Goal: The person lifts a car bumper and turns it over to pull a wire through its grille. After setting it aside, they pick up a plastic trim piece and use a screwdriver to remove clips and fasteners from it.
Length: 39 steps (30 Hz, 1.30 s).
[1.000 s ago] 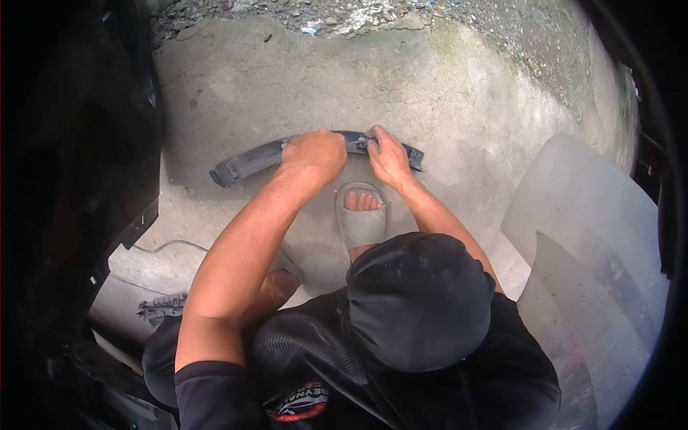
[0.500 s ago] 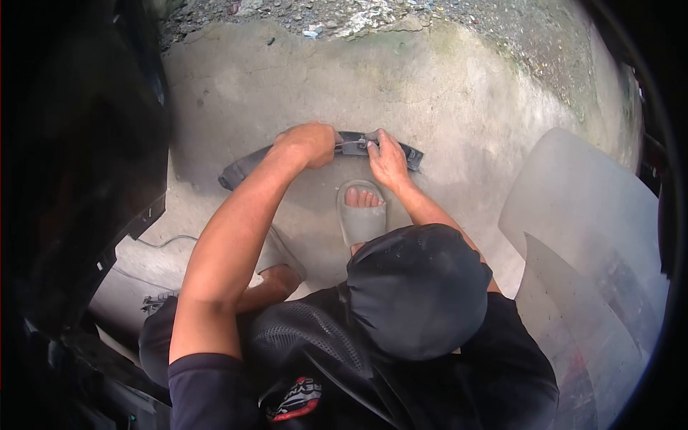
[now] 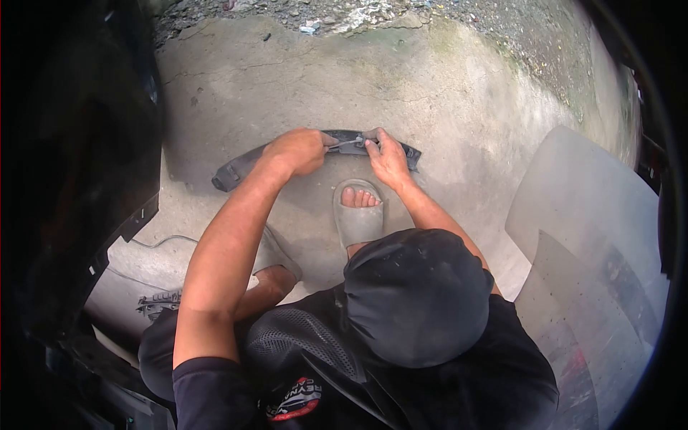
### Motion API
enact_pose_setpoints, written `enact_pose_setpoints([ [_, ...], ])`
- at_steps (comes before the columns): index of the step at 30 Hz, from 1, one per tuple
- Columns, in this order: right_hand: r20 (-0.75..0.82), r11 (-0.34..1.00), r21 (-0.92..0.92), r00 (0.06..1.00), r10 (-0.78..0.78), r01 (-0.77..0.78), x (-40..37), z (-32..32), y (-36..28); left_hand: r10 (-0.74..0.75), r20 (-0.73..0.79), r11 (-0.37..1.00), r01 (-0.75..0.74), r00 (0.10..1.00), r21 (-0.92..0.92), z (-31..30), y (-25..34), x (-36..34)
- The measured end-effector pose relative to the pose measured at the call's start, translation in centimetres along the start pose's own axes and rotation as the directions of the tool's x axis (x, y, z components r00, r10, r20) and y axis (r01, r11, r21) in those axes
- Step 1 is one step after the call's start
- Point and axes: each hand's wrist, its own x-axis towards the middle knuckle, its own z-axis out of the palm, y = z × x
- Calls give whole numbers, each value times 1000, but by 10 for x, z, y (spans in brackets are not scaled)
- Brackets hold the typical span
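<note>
A curved black plastic trim strip (image 3: 240, 168) lies across the concrete, in front of my sandaled feet. My left hand (image 3: 297, 149) is closed over its left-middle part, gripping one end of a thin light-coloured wire (image 3: 345, 142). The wire runs to the right along the strip. My right hand (image 3: 388, 158) pinches at the wire's other end, thumb and fingers around a small light fitting (image 3: 359, 140) at the strip's middle. The strip's right end (image 3: 413, 156) sticks out past my right hand.
Large dark glossy panels (image 3: 86, 179) stand along the left. Translucent sheets (image 3: 573, 208) lean at the right. A cable (image 3: 165, 240) and a dark ridged part (image 3: 158, 302) lie on the floor at lower left. Loose gravel (image 3: 287, 18) borders the concrete ahead.
My left hand has shifted slightly left along the strip, with more of the wire showing between my hands. My right hand stays nearly in place.
</note>
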Motion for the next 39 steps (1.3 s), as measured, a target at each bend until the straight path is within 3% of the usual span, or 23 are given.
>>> enact_pose_setpoints([
  [6, -40, 1000, 0, 999, -31, 31, -3, 1, -6, -68, -52, 998, 67, 996, -20, 2, 9, 0],
  [9, -61, 998, -9, 996, -60, 59, -1, 3, -4, -92, 14, 993, 91, 996, 76, -4, 23, 6],
  [11, -32, 998, 1, 997, -64, 64, 0, 2, -4, -199, 49, 972, 190, 979, 134, -8, 30, 7],
  [21, -49, 999, 0, 998, -50, 51, 1, 7, -4, -91, 56, 996, 90, 994, 19, -1, 8, 4],
  [23, -40, 999, -6, 998, -51, 50, 1, 11, -3, -87, -22, 996, 87, 996, -5, 3, 8, -2],
  [25, -176, 993, -109, 983, -53, 34, 0, 17, -1, -98, -53, 995, 97, 994, -23, 3, 8, -7],
  [28, -79, 988, -151, 997, 10, -22, 0, 12, -2, -123, -136, 990, 113, 983, -80, -5, 4, -17],
  [32, -107, 997, -81, 994, -28, 20, -4, 5, -9, -224, -246, 971, 195, 943, -137, -22, -17, -45],
  [35, -126, 997, -52, 991, 44, -50, -4, 3, -5, -254, -241, 966, 257, 937, -20, -23, -52, -56],
  [39, -214, 997, -66, 977, 20, -35, -3, -13, -5, -233, -255, 972, 227, 938, -51, -23, -75, -70],
])
